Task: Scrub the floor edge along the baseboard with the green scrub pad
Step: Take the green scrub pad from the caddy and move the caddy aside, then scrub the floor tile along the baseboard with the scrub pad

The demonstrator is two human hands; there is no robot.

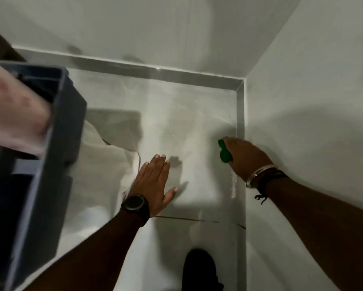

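Note:
The green scrub pad (pixel 224 151) is pressed on the pale floor beside the grey baseboard (pixel 240 114) that runs along the right wall. My right hand (pixel 246 157) is shut on the pad and covers most of it; bracelets circle that wrist. Flat on the floor to the left lies my left hand (pixel 154 181), fingers spread, holding nothing, with a black watch on its wrist. A second stretch of baseboard (pixel 134 67) follows the far wall and meets the first in the corner at upper right.
A dark blue plastic crate (pixel 50 143) stands close at the left with pinkish cloth (pixel 14 114) hanging over it. White fabric (pixel 105 156) lies on the floor beside it. My black shoe (pixel 199 269) is at the bottom, and a tile joint (pixel 186 219) crosses the floor.

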